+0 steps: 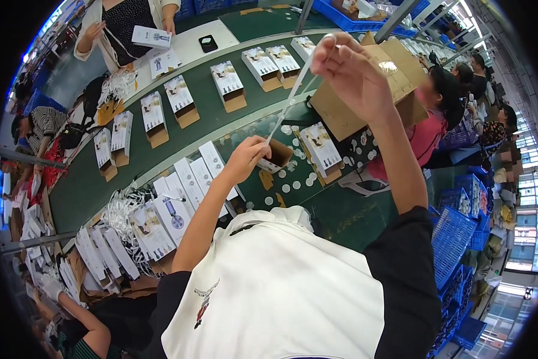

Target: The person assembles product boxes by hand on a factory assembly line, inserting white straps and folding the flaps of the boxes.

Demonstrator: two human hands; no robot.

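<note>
My left hand (248,159) is closed at the lower end of a narrow white strip (292,96), beside an open box (277,157) with a brown inside. The strip runs up, almost straight, to my right hand (354,75), raised in front of a large carton. There the thumb and fingers pinch its upper end. A thinner, see-through line hangs next to the strip. Whether my left fingers also grip the box rim is hard to tell. Just right of them lies a white printed box (320,147) with its brown flap out.
Round white discs (285,188) are scattered on the green bench. A large brown carton (335,107) stands at the right. More printed boxes (227,81) line the green belt beyond. Boxes and white cables (125,210) crowd the left. A co-worker (138,30) holds a box opposite; others sit right.
</note>
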